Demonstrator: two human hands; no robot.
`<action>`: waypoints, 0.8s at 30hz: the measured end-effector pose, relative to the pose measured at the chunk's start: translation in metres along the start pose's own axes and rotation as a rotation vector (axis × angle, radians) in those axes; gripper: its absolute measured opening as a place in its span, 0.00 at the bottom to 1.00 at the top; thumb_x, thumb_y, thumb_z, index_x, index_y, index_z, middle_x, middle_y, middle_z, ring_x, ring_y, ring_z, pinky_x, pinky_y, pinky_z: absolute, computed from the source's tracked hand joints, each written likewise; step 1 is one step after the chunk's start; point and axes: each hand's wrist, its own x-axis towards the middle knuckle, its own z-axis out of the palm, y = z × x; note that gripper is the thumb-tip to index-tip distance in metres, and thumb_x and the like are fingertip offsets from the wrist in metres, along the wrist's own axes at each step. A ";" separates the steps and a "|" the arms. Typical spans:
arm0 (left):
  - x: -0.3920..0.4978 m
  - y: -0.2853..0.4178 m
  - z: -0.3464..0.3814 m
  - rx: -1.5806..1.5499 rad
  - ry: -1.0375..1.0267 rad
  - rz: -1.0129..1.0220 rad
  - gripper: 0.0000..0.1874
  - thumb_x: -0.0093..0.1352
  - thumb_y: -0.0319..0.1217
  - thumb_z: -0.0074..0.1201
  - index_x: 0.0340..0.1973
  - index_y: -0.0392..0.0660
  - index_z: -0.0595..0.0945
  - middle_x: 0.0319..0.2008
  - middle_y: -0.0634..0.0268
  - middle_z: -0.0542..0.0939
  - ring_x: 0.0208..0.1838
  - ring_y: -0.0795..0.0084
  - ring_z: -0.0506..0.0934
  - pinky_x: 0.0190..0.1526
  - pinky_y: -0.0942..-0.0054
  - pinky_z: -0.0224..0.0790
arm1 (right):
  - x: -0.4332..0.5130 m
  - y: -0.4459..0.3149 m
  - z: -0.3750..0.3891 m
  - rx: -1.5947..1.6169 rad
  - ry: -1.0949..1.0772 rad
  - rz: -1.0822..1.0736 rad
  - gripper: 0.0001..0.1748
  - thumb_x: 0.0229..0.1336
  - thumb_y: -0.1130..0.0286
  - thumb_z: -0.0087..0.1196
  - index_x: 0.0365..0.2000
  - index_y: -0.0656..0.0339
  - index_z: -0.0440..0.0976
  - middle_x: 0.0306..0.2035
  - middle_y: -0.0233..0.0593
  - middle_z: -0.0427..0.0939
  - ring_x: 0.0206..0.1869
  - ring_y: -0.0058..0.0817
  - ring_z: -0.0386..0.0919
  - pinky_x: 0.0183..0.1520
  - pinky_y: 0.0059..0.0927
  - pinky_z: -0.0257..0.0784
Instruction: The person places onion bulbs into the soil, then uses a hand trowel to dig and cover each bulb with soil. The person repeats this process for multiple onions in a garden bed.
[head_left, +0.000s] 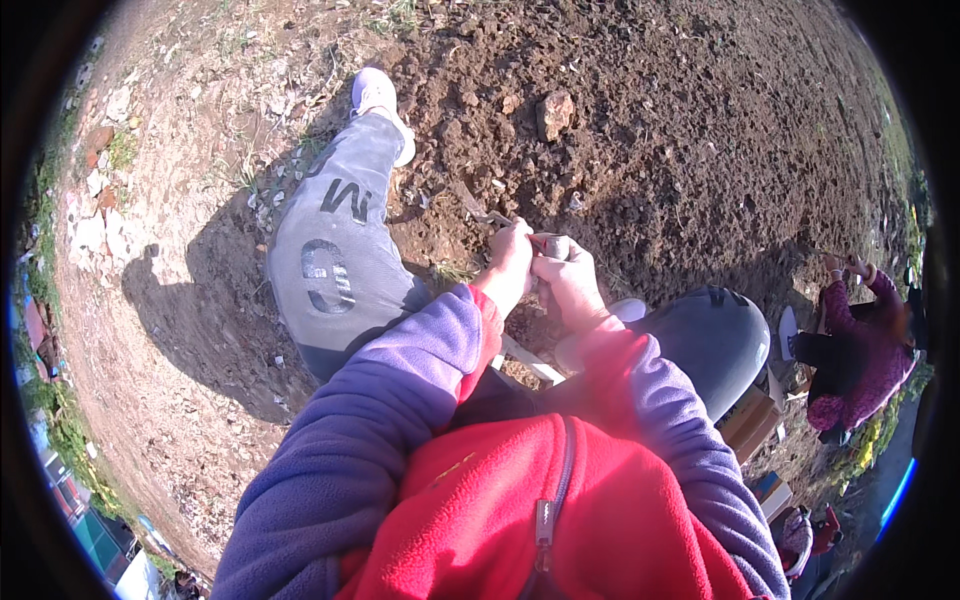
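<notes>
My left hand (511, 259) and my right hand (568, 283) meet in front of me, low over the soil between my legs. Both are closed around a narrow hand tool (474, 204), whose thin flat end points away to the upper left, towards the loosened brown soil (645, 127). A grey rounded part (555, 245), maybe the end of the tool's handle, shows at the fingers of my right hand. My fingers cover most of the grip, and the tool's tip is hard to tell from the dirt.
A stone (555, 115) lies on the turned soil. White strips (532, 361) are beneath my forearms. Beyond my right knee stands a cardboard box (750, 421). A person in a patterned top (862, 352) crouches at the right, hands near the soil. Pale rubble (97, 232) lies far left.
</notes>
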 end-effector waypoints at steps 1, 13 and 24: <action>0.002 -0.003 -0.003 0.002 0.023 -0.020 0.14 0.68 0.41 0.39 0.27 0.46 0.72 0.22 0.61 0.72 0.23 0.62 0.70 0.25 0.60 0.63 | -0.002 0.000 -0.001 -0.028 0.002 0.018 0.14 0.44 0.78 0.52 0.37 0.65 0.73 0.17 0.30 0.71 0.11 0.14 0.64 0.12 0.19 0.58; -0.011 -0.006 -0.051 -0.044 -0.143 -0.008 0.18 0.57 0.31 0.35 0.39 0.36 0.73 0.41 0.45 0.73 0.47 0.47 0.71 0.50 0.47 0.64 | -0.009 0.010 0.001 -0.185 -0.229 0.130 0.09 0.44 0.78 0.53 0.31 0.62 0.70 0.14 0.31 0.69 0.11 0.18 0.64 0.12 0.24 0.58; 0.021 -0.003 -0.074 0.012 -0.016 0.001 0.15 0.61 0.33 0.33 0.32 0.38 0.75 0.30 0.47 0.76 0.32 0.48 0.74 0.33 0.47 0.67 | 0.002 0.015 0.029 -0.154 -0.150 0.136 0.09 0.41 0.75 0.51 0.29 0.61 0.70 0.15 0.31 0.68 0.10 0.19 0.63 0.10 0.25 0.57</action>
